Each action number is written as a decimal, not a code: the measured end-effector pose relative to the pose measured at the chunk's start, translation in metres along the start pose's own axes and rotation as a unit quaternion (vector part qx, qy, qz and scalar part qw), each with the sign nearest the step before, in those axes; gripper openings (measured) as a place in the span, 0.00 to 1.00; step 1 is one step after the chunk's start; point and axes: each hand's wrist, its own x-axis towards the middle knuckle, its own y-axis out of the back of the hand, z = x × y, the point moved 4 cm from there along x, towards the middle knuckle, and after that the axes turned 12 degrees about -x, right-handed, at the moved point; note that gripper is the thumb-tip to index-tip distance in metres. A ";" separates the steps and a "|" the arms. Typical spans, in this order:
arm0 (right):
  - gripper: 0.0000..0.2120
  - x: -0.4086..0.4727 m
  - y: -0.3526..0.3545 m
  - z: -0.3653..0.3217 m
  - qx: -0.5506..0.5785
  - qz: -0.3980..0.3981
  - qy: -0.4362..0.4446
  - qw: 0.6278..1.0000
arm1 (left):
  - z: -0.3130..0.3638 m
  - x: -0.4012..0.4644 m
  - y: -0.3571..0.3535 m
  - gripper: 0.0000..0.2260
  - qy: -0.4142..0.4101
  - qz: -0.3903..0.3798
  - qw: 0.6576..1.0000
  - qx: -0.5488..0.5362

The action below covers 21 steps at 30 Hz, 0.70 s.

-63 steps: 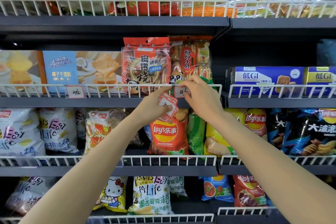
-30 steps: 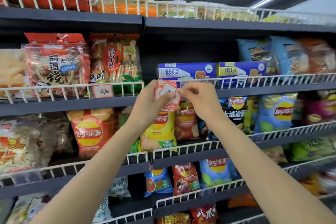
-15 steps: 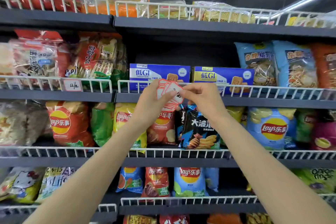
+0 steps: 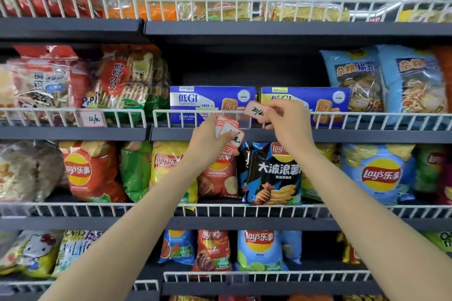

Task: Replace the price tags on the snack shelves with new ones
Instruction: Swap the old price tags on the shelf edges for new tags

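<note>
My left hand (image 4: 208, 144) grips a fanned stack of red-bordered white price tags (image 4: 228, 129) just below the wire rail (image 4: 367, 121) of the middle shelf. My right hand (image 4: 288, 122) pinches a single handwritten price tag (image 4: 255, 112) and holds it against that rail, in front of two blue biscuit boxes (image 4: 208, 102). Another tag reading 12 (image 4: 93, 118) hangs on the rail of the shelf section to the left.
Shelves with white wire rails run across the whole view. Bagged rice crackers (image 4: 127, 80) stand left of the boxes, light blue snack bags (image 4: 381, 80) to the right. Crisp bags (image 4: 274, 173) fill the shelf below, and more bags (image 4: 259, 247) sit lower down.
The view swung right from the cracker section to the blue boxes. My right hand drew one tag off the stack and raised it to the rail; my left hand dropped slightly.
</note>
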 end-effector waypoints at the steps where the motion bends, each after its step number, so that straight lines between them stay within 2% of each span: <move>1: 0.11 0.001 -0.001 -0.001 -0.009 0.002 0.008 1.000 | -0.001 0.002 -0.002 0.20 0.003 -0.004 1.000 0.005; 8: 0.10 0.005 -0.010 -0.002 -0.048 0.017 0.031 0.998 | -0.007 0.006 -0.006 0.17 -0.004 -0.019 1.000 -0.018; 17: 0.09 0.009 -0.015 -0.011 -0.022 0.029 0.056 0.998 | -0.023 0.004 0.009 0.21 -0.024 -0.033 0.999 -0.023; 21: 0.09 0.013 -0.022 -0.017 -0.076 0.005 0.093 0.993 | -0.027 0.006 0.021 0.19 -0.023 -0.079 0.997 -0.005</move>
